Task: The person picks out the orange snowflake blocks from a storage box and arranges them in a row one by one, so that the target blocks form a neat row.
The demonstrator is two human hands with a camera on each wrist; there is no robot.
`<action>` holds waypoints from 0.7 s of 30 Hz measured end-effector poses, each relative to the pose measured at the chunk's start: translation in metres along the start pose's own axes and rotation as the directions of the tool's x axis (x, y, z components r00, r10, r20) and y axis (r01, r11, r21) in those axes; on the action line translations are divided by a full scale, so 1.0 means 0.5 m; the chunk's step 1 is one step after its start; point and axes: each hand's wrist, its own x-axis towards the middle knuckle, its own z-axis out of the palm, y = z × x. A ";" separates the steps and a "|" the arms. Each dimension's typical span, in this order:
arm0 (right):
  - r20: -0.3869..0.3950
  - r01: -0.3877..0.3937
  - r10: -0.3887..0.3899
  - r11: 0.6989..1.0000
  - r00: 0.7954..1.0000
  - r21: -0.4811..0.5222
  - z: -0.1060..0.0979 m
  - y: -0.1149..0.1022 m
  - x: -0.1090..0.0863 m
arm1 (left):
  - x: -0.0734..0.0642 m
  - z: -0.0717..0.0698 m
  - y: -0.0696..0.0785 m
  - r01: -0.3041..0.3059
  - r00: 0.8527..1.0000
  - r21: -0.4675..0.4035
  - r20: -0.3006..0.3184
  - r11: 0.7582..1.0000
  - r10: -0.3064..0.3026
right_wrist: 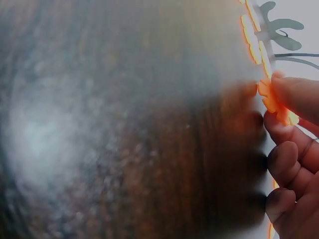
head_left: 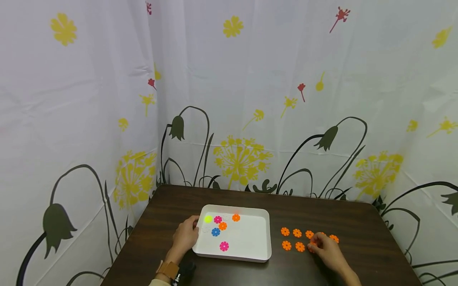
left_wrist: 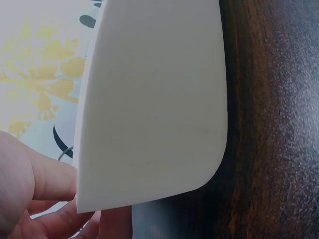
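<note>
A white tray (head_left: 247,238) sits on the table, and my left hand (head_left: 187,235) grips its left edge. In the left wrist view the thumb (left_wrist: 55,177) is at the tray's rim, with fingers curled near its corner. My right hand (head_left: 328,251) pinches an orange flower-shaped disc (right_wrist: 271,99) between thumb and fingertip, low over the table. Beside it, orange flower discs (head_left: 297,233) lie in two rows; the hand partly covers some. Inside the tray are a yellow disc (head_left: 208,219), a blue disc (head_left: 216,232), pink discs (head_left: 224,246) and orange discs (head_left: 236,217).
The dark wooden table (head_left: 200,195) reaches back to a white curtain (head_left: 272,59) printed with flowers. Faint clear or white discs (head_left: 206,229) seem to lie in the tray's left part. A dark object (head_left: 187,270) is beside the left wrist.
</note>
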 end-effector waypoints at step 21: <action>-0.052 -0.008 0.003 0.995 0.999 -0.095 0.003 0.002 0.005 | 0.001 0.001 -0.002 0.004 1.000 -0.010 0.010 1.000 -0.004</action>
